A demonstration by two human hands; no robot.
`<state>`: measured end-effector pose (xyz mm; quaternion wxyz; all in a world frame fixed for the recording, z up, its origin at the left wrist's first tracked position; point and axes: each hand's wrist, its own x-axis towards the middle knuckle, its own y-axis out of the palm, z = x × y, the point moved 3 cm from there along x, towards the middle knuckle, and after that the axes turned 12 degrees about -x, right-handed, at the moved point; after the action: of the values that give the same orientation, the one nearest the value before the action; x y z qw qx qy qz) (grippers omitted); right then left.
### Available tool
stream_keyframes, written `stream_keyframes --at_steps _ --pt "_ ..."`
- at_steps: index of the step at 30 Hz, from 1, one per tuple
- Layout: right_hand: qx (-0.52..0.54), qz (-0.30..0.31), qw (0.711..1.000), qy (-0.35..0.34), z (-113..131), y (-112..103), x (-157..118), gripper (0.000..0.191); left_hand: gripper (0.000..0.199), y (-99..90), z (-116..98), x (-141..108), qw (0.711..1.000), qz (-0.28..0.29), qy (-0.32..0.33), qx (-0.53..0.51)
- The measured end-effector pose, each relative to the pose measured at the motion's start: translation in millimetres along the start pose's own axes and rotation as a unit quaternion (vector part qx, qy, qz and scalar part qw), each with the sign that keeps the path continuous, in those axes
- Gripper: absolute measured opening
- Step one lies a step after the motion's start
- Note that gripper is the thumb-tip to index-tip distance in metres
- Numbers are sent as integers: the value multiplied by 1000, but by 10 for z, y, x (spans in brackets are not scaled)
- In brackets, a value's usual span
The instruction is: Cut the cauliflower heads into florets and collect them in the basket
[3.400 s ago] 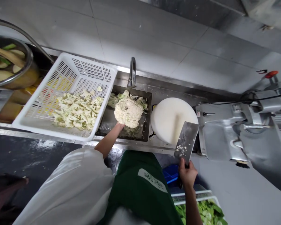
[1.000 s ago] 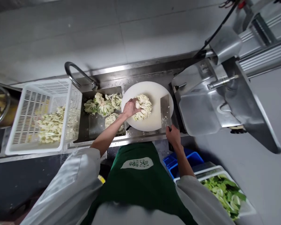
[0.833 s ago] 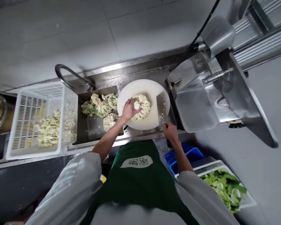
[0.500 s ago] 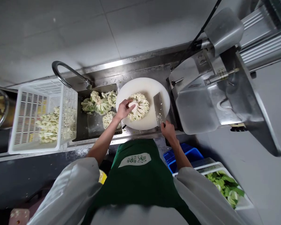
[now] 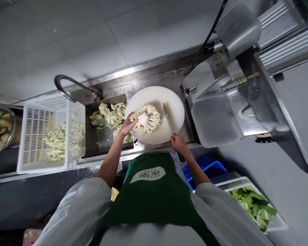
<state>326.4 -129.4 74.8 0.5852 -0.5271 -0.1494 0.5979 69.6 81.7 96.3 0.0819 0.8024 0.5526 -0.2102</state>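
A cauliflower head lies stem side up on the round white cutting board, its pale cut stem facing me. My left hand grips its left edge, thumb toward the stem; the fingertips are partly hidden. In my right hand is the handle of a cleaver, held at the board's right side, apart from the cauliflower. The blade is nearly edge-on to my view, with small white crumbs on it. More cauliflower heads lie in the sink left of the board.
A white plastic basket with cut florets stands left of the sink, under a curved faucet. Right of the board is a large metal slicer. Below it sit blue bins and a white basket of green leaves.
The cleaver has turned from showing its flat side to nearly edge-on. My left hand has drawn back from the stem to the cauliflower's left edge. The view has shifted slightly.
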Motion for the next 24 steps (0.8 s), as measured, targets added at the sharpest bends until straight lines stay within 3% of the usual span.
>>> stream_keyframes --at_steps 2,4,9,14,18,24 --pt "-15 14 1000 0 2 -34 14 40 95 6 95 -67 995 4 -64 -70" --pt "-29 23 999 -3 18 -79 28 39 105 45 178 -130 987 -27 -89 -131" --pt "-72 33 997 1 115 -154 31 43 102 205 257 -234 973 -94 -37 -207" --pt "-155 43 986 31 192 -192 -167 58 105 209 224 -478 968 -161 -31 -192" --pt "-162 59 985 -21 276 -203 -436 62 107 103 138 -701 964 -220 -16 -147" --pt "-146 96 982 -78 431 -15 -711 61 103 93 52 -781 972 -223 -31 -67"
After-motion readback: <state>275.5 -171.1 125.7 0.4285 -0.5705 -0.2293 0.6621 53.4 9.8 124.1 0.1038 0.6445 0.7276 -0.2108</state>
